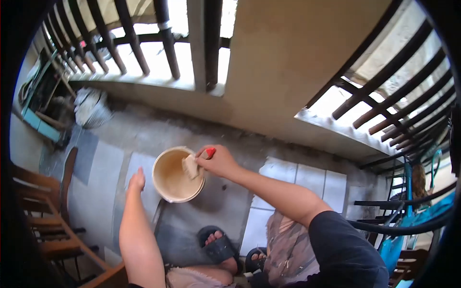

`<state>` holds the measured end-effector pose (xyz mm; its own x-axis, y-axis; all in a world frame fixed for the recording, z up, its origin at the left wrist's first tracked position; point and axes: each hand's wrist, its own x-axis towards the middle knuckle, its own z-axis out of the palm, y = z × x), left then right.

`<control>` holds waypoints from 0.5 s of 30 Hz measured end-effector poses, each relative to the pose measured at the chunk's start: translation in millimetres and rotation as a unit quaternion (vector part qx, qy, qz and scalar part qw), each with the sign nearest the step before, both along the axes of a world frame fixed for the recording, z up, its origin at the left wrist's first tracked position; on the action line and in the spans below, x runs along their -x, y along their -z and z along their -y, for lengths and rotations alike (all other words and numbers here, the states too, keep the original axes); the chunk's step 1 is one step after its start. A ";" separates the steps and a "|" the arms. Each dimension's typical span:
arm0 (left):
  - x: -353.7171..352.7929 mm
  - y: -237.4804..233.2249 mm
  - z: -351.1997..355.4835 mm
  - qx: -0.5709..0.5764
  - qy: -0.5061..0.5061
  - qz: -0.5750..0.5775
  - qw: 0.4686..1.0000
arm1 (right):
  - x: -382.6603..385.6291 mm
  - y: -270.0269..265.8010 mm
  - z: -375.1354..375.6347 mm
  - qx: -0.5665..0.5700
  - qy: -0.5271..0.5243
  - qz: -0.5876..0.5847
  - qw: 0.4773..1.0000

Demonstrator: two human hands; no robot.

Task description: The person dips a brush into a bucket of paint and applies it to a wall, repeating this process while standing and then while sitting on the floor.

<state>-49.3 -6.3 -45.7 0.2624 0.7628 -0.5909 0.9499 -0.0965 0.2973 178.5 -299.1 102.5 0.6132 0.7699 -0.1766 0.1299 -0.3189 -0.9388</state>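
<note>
Right-hand grip [218,162] holds red-handled brush [191,167] at bucket [168,180] mouth.

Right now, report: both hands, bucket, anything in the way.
Right hand holding red-and-cream tool at mouth of bucket. Left hand beside bucket, apart, seemingly empty. Bucket upright on floor. No obstruction seen between hands and bucket.

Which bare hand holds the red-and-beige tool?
The right hand, gripping the tool; the left hand holds nothing visible, beside the round cream plastic bucket.

A pale bag [91,108] lies near the wall [293,53] with dark bars [131,38].
</note>
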 end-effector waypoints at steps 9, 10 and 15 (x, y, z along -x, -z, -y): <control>-17.4 -11.2 16.5 0.040 -0.018 0.008 0.999 | -10.0 16.1 15.3 -0.021 0.018 -0.235 0.972; -18.6 -9.3 15.2 0.038 -0.017 0.009 0.999 | -10.2 18.7 16.2 -0.023 0.014 -0.248 0.968; -22.0 -10.9 16.6 0.060 -0.023 0.015 0.998 | -9.0 26.2 17.5 -0.032 0.043 -0.321 0.946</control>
<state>-27.4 -23.0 -34.8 0.2482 0.6991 -0.6705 0.9429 -0.0158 0.3326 187.5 -316.6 76.3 0.4562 0.7438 -0.4885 -0.4965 -0.2429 -0.8334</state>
